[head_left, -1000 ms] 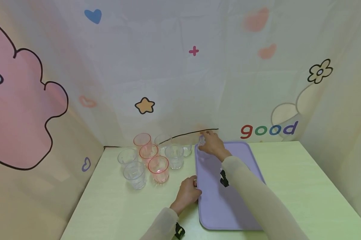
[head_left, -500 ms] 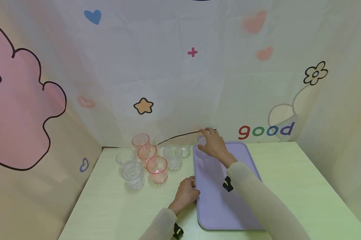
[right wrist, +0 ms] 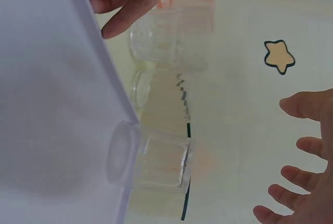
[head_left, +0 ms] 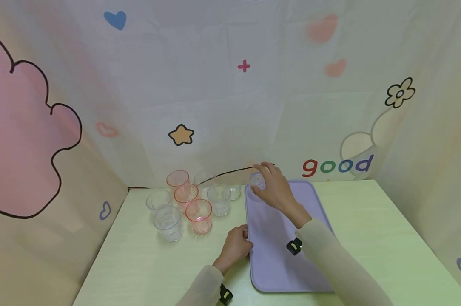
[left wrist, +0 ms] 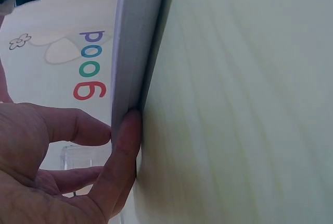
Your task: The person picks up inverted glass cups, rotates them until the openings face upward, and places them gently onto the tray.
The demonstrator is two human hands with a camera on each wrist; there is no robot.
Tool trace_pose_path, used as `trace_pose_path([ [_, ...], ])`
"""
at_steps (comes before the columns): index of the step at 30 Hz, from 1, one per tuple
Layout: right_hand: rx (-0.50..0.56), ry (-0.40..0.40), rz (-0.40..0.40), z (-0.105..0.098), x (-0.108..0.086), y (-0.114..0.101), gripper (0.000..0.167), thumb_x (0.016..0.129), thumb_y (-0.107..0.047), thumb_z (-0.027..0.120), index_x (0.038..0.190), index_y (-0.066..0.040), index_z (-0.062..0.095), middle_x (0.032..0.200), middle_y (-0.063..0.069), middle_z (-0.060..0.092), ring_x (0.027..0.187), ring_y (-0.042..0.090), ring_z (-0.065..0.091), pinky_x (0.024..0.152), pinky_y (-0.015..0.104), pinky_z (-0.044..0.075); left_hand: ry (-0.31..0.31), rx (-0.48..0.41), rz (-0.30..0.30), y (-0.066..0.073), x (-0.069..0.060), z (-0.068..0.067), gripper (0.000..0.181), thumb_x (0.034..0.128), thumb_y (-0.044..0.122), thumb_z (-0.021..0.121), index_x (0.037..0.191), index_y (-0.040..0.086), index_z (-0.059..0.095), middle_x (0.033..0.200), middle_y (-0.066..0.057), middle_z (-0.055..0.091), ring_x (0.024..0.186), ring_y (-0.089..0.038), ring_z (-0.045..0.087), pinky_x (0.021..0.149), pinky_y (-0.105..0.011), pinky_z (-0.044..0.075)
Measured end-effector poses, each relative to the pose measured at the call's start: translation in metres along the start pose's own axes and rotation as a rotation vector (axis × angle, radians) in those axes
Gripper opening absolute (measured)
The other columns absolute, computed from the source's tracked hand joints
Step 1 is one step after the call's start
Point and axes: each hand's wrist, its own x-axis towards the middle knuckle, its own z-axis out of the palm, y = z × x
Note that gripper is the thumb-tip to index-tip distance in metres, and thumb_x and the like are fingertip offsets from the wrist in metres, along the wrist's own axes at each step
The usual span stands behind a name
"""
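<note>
The left hand (head_left: 236, 246) pinches the left rim of the purple tray (head_left: 284, 250) between thumb and fingers; the left wrist view shows the fingers (left wrist: 122, 156) against the rim's side. At the tray's far left corner a small clear glass (head_left: 257, 181) stands upright. Over that corner is the right hand (head_left: 274, 187), beside the glass. In the right wrist view the same glass (right wrist: 164, 162) stands apart from the right hand (right wrist: 307, 166), whose fingers are spread and hold nothing.
Left of the tray, several clear glasses (head_left: 169, 225) and red-rimmed glasses (head_left: 200, 219) stand close together on the pale green table (head_left: 138, 263). A printed cloth (head_left: 215, 85) hangs behind the table's far edge.
The right hand has eased off the small glass, moving slightly right and nearer, and more of the glass shows. The left hand keeps its hold on the tray rim.
</note>
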Motion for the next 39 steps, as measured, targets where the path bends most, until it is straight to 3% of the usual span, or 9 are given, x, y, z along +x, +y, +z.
trace_pose_path([
  [7, 0.02, 0.072, -0.026, -0.015, -0.02, -0.009, 0.061, 0.084, -0.026, 0.072, 0.14, -0.014, 0.052, 0.144, 0.015, 0.048, 0.132, 0.039, 0.047, 0.095, 0.057, 0.051, -0.007, -0.006, 0.024, 0.0, 0.0, -0.002, 0.037, 0.0661, -0.009, 0.057, 0.102, -0.005, 0.065, 0.071, -0.001, 0.057, 0.054, -0.005, 0.049, 0.047, -0.019, 0.039],
  [11, 0.023, 0.094, -0.017, -0.024, -0.031, -0.01, 0.062, 0.083, -0.025, 0.074, 0.14, -0.012, 0.052, 0.143, 0.016, 0.049, 0.128, 0.039, 0.05, 0.089, 0.055, 0.054, -0.003, -0.01, 0.015, -0.001, 0.0, -0.003, 0.044, 0.0667, -0.009, 0.059, 0.11, -0.007, 0.065, 0.075, -0.005, 0.061, 0.058, -0.006, 0.053, 0.049, -0.019, 0.042],
  [17, 0.024, 0.113, 0.009, -0.031, -0.047, -0.005, 0.063, 0.082, -0.023, 0.076, 0.139, -0.011, 0.052, 0.139, 0.016, 0.052, 0.123, 0.038, 0.053, 0.09, 0.054, 0.053, 0.001, -0.019, 0.013, -0.003, 0.0, -0.005, 0.052, 0.0669, -0.01, 0.058, 0.119, -0.012, 0.061, 0.081, -0.012, 0.066, 0.062, -0.007, 0.056, 0.052, -0.02, 0.045],
  [25, -0.012, 0.103, 0.068, -0.039, -0.07, 0.013, 0.063, 0.083, -0.023, 0.076, 0.139, -0.009, 0.051, 0.138, 0.019, 0.051, 0.125, 0.039, 0.05, 0.096, 0.057, 0.049, -0.017, -0.055, -0.006, -0.003, -0.002, -0.002, 0.054, 0.0674, -0.01, 0.058, 0.121, -0.012, 0.06, 0.082, -0.012, 0.067, 0.063, -0.007, 0.058, 0.052, -0.019, 0.046],
  [39, -0.103, 0.017, 0.207, -0.045, -0.111, 0.054, 0.06, 0.084, -0.022, 0.073, 0.137, -0.005, 0.052, 0.133, 0.024, 0.055, 0.117, 0.044, 0.055, 0.089, 0.062, 0.05, -0.016, -0.057, -0.001, -0.002, -0.003, -0.001, 0.056, 0.0676, -0.01, 0.059, 0.123, -0.015, 0.057, 0.084, -0.013, 0.065, 0.065, -0.009, 0.061, 0.051, -0.019, 0.047],
])
